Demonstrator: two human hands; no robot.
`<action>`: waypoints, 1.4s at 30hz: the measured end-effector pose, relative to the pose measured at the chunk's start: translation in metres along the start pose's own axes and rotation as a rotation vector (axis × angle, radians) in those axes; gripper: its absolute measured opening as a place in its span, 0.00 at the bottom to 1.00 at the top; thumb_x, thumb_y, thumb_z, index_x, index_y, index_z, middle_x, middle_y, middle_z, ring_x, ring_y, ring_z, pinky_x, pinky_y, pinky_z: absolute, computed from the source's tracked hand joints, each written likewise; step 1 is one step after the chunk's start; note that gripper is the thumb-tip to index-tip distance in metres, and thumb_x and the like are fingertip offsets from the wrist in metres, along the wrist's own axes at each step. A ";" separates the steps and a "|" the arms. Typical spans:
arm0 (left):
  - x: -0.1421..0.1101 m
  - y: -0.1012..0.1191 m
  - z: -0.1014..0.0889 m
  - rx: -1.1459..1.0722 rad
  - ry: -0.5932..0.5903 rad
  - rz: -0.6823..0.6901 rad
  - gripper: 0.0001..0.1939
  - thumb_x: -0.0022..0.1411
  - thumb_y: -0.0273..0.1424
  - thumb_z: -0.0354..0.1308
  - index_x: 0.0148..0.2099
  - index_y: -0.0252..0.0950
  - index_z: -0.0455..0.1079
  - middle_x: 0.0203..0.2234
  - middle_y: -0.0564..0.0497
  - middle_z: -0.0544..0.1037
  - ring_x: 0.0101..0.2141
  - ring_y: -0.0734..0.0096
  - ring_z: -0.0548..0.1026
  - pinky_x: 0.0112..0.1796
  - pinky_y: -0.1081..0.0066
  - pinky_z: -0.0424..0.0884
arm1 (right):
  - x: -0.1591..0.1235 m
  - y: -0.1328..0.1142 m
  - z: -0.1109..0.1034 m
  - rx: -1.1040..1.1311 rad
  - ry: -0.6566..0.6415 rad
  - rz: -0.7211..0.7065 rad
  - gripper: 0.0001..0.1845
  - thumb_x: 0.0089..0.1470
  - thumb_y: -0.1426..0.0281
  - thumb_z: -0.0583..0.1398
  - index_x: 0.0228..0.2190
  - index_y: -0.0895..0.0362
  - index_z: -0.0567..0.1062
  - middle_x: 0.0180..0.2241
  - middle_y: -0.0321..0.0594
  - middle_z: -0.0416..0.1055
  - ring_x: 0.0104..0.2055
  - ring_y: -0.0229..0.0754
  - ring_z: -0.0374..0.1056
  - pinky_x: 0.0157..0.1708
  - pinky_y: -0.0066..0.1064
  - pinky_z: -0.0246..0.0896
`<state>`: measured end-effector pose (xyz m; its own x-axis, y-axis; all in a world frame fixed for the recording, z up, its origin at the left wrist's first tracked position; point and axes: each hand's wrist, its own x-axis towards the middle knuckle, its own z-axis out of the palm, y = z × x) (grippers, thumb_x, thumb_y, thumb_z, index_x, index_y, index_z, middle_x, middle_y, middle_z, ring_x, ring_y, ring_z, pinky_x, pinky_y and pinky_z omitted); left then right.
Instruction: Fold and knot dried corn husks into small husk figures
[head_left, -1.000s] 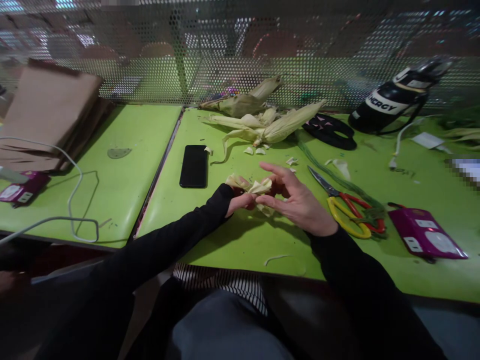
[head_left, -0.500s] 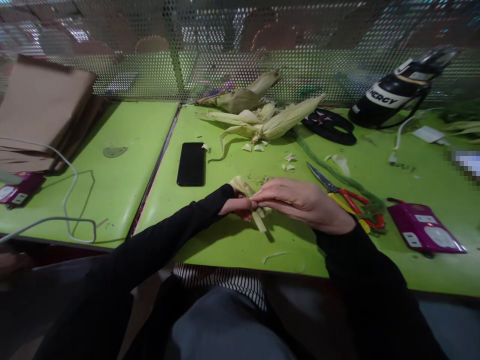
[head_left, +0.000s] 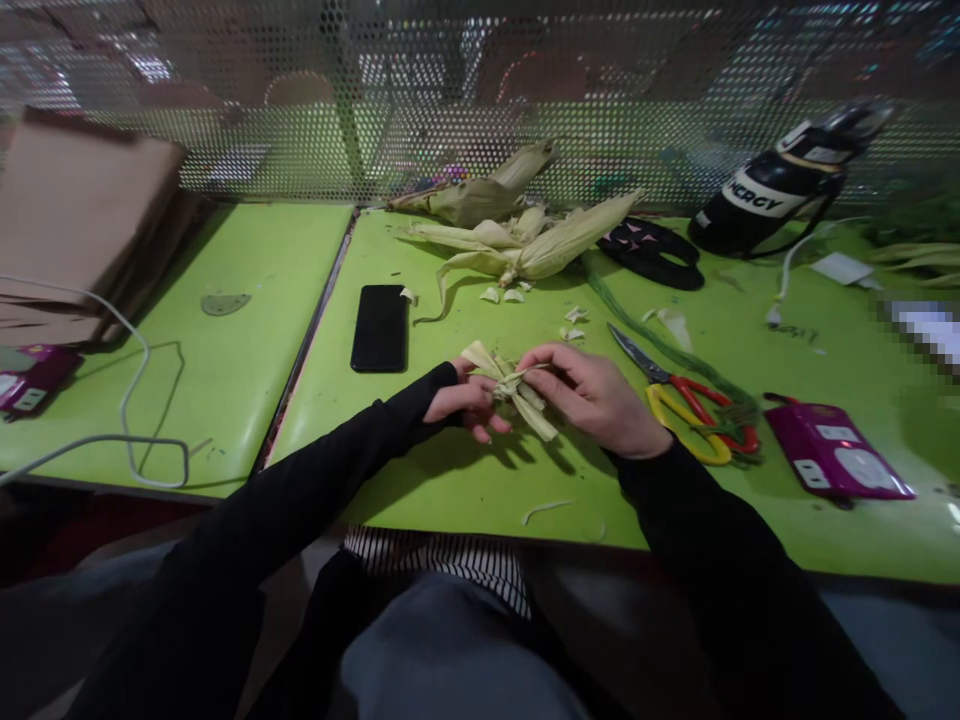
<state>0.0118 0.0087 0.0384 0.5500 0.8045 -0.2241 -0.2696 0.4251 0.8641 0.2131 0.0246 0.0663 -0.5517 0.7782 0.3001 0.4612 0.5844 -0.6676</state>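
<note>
In the head view, a small knotted bundle of corn husk strips (head_left: 531, 415) is above the green table, pale yellow-green with flat ends sticking out. My right hand (head_left: 600, 400) pinches a thin strip of it between thumb and fingers. Fingers apart, my left hand (head_left: 466, 402) is just left of the bundle; its fingertips reach the knot, and whether they grip it I cannot tell. Larger corn husks (head_left: 577, 240) lie beyond the hands. To the right are scissors (head_left: 679, 395) with red and yellow handles, beside a green braided cord (head_left: 645, 325).
A black phone (head_left: 379, 328) lies left of the hands. On the right are a purple power strip (head_left: 836, 450), a black bottle (head_left: 765, 195) and a black flat item (head_left: 652, 252). Paper bags (head_left: 82, 220) stand left, near a grey cable (head_left: 127, 440). A perforated screen (head_left: 420, 100) closes the back.
My left fingers have loosened from the husk bundle and spread. My right hand has turned, now pinching a strip near the knot, and more of the bundle shows.
</note>
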 end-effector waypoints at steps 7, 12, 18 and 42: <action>0.006 0.011 -0.009 0.060 0.063 -0.037 0.08 0.54 0.28 0.57 0.37 0.30 0.69 0.32 0.45 0.80 0.19 0.77 0.74 0.16 0.79 0.62 | 0.002 0.008 0.004 0.379 0.050 0.203 0.14 0.56 0.57 0.60 0.34 0.56 0.71 0.28 0.36 0.70 0.26 0.35 0.64 0.26 0.27 0.61; 0.012 0.006 -0.007 -0.112 0.204 -0.074 0.03 0.57 0.28 0.60 0.34 0.33 0.72 0.24 0.50 0.79 0.21 0.76 0.75 0.22 0.79 0.69 | 0.001 0.003 0.006 0.417 -0.022 0.177 0.17 0.56 0.55 0.61 0.32 0.57 0.71 0.29 0.37 0.70 0.28 0.35 0.65 0.28 0.27 0.62; 0.007 0.008 -0.015 -0.049 -0.029 -0.170 0.14 0.54 0.38 0.65 0.26 0.30 0.74 0.20 0.46 0.78 0.20 0.74 0.75 0.24 0.76 0.71 | 0.002 -0.003 0.005 0.331 -0.196 0.032 0.16 0.59 0.57 0.59 0.31 0.57 0.73 0.27 0.36 0.69 0.27 0.35 0.63 0.28 0.27 0.59; 0.001 0.012 -0.020 0.275 0.306 0.250 0.27 0.55 0.47 0.64 0.50 0.33 0.70 0.42 0.42 0.77 0.39 0.66 0.76 0.38 0.69 0.71 | 0.001 -0.002 0.004 0.020 0.150 0.064 0.07 0.61 0.67 0.57 0.36 0.56 0.73 0.32 0.40 0.75 0.30 0.38 0.69 0.29 0.30 0.64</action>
<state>-0.0064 0.0232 0.0397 0.2263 0.9706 -0.0814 -0.1224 0.1113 0.9862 0.2089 0.0228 0.0653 -0.4109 0.8401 0.3540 0.4773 0.5291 -0.7016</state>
